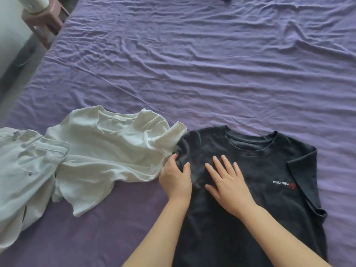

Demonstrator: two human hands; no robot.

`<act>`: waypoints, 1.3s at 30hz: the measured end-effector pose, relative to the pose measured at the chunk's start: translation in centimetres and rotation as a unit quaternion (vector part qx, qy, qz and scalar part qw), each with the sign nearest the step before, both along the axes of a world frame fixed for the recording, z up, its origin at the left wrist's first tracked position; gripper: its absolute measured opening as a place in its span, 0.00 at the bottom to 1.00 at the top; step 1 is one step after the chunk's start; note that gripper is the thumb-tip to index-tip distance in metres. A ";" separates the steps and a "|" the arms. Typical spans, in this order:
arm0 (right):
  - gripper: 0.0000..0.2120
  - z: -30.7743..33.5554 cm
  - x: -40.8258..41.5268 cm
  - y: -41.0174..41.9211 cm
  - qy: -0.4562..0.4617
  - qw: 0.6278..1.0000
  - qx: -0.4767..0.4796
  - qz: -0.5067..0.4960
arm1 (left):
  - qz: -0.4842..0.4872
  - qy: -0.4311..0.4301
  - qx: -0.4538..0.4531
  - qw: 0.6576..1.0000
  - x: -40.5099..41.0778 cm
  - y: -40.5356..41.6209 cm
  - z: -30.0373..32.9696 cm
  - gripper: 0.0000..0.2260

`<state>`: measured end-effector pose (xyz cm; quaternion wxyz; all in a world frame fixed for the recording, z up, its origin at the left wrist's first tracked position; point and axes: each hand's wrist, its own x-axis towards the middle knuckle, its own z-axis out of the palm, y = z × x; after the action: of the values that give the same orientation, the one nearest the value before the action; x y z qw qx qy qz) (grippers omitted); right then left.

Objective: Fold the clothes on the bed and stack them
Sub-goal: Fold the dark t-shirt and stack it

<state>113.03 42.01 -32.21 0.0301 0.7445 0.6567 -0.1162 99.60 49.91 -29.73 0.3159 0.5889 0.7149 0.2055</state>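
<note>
The left hand (pixel 176 179) is pinching the black T-shirt's (pixel 250 199) left sleeve. The right hand (pixel 228 182) is pressing flat, fingers spread, just right of it on the chest, where the sleeve should fold.

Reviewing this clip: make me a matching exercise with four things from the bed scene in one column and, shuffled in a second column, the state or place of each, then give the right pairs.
Things:
1. black T-shirt
2. white T-shirt
3. pale trousers
4. left hand

States or places:
A. crumpled, unfolded, between the other two garments
B. at the far left edge of the view, waistband showing
C. spread flat, front up, right hand resting open on it
D. pinching the dark sleeve next to the white fabric

Pairs: 1-C, 2-A, 3-B, 4-D
</note>
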 end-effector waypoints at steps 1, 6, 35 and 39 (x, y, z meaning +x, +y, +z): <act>0.29 0.3 0.2 -0.4 0.010 1.000 -0.002 -0.006 | -0.040 0.007 0.026 0.999 0.2 0.0 0.2 0.21; 0.31 1.0 1.0 -4.8 0.054 0.998 -0.004 -0.027 | -0.386 0.038 0.033 0.921 2.2 -1.2 0.6 0.31; 0.22 2.7 -2.5 -32.2 0.137 0.989 -0.009 0.048 | -0.572 0.073 0.085 0.812 -7.0 -28.5 0.5 0.16; 0.28 2.1 -3.4 -34.7 0.133 0.989 -0.054 0.029 | -0.609 0.150 0.038 0.778 -8.6 -30.2 0.6 0.22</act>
<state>109.66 7.27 -30.13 -0.0138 0.7007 0.6685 -0.2488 90.98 19.75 -29.16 0.2411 0.9364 0.2373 -0.0936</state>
